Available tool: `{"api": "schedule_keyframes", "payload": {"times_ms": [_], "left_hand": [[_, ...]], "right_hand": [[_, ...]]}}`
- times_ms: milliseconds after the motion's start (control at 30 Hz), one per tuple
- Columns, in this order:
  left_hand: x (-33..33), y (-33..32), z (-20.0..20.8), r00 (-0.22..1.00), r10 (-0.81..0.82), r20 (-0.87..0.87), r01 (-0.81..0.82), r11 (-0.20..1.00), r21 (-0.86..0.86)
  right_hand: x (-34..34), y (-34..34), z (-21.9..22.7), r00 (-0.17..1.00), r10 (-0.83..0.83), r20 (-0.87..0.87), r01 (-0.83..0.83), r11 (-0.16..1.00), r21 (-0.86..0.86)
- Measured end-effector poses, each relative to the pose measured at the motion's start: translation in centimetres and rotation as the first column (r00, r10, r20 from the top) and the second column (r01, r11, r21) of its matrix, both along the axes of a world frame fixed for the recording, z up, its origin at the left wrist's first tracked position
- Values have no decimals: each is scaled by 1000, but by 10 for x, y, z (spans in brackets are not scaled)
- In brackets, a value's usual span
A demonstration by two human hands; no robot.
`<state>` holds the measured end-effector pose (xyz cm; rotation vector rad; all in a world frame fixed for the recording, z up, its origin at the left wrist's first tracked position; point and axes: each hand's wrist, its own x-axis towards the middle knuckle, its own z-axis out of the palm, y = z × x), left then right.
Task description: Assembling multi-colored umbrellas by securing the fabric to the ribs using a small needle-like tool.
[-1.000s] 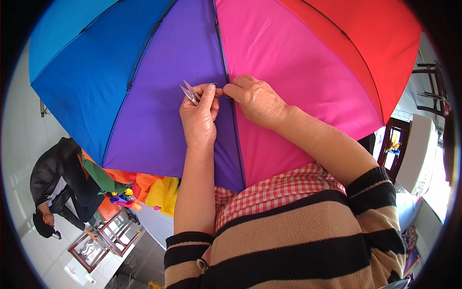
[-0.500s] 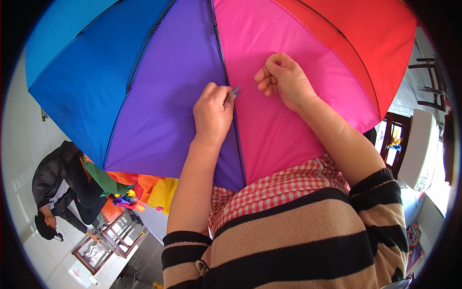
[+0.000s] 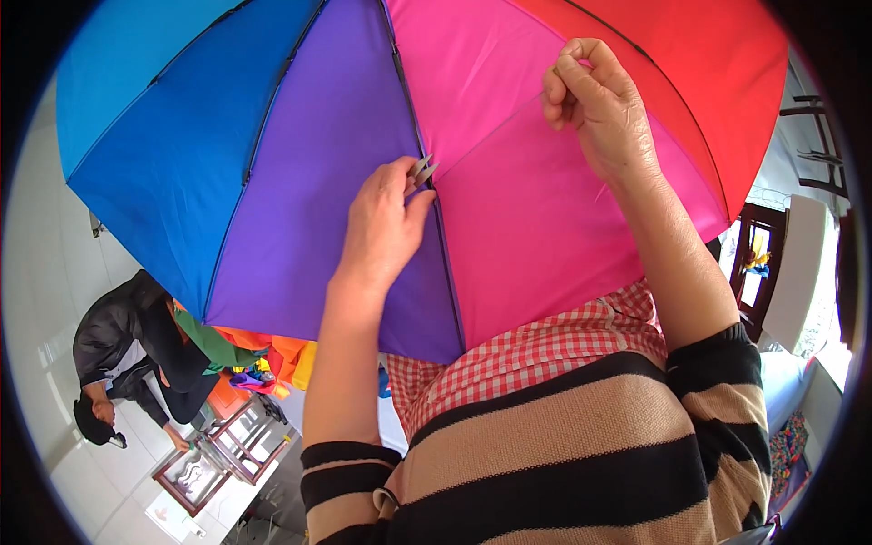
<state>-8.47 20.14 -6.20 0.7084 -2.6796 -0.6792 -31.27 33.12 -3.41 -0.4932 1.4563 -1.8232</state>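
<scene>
An open umbrella canopy point(image 3: 327, 173) with blue, purple, pink and red panels spreads in front of me, its inner side and dark ribs facing me. My left hand point(image 3: 377, 227) is closed around small thread snips point(image 3: 422, 171), whose two metal blades stand slightly apart beside the rib point(image 3: 407, 100) between the purple and pink panels. Farther up and to the right, my right hand point(image 3: 599, 109) pinches the end of a thin thread point(image 3: 495, 130). That thread runs taut across the pink panel toward the blades and the rib. A red-and-white checked cloth point(image 3: 536, 350) covers my lap.
Bright orange, yellow and green fabric point(image 3: 286, 359) is heaped below the canopy's left edge. At far left a person in dark clothes point(image 3: 113, 331) bends near a brown wooden frame point(image 3: 195, 486). Dark wooden furniture point(image 3: 817, 145) stands at the right rim.
My right hand has moved up and right, stretching the thread across the pink panel. My left hand has turned and shifted slightly left, the snips' blades now pointing up beside the rib.
</scene>
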Motion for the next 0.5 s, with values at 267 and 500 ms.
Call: {"api": "schedule_keyframes", "payload": {"times_ms": [267,500], "left_hand": [[-10,-9,29,897,-175,406,316,896,-313],[-2,-9,35,903,-112,414,267,901,-340]], "right_hand": [[1,-1,3,1000,-16,-17,15,998,-66],[2,5,6,996,-19,-84,9,993,-118]]}}
